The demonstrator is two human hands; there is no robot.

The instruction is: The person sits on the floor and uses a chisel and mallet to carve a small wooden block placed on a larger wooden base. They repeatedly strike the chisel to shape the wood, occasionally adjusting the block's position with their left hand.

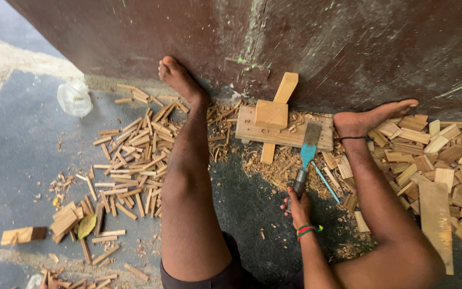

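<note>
My right hand [298, 206] grips the handle of a wide chisel [308, 150] whose blue-grey blade rests on a flat wooden board [252, 130] against the wall. A small wood block [271, 114] lies on that board, across a long strip [284, 88] that runs under it. A thin blue stick [324, 182] lies beside the chisel. My bare legs stretch out on both sides of the board, feet against the wall. My left hand is out of sight.
A heap of thin split sticks [135, 155] lies left of my left leg. Wider flat wood pieces [439, 160] pile up at the right. Shavings ring the board. A crumpled plastic bag [74, 98] sits far left, a wood block [23, 234] near the bottom left.
</note>
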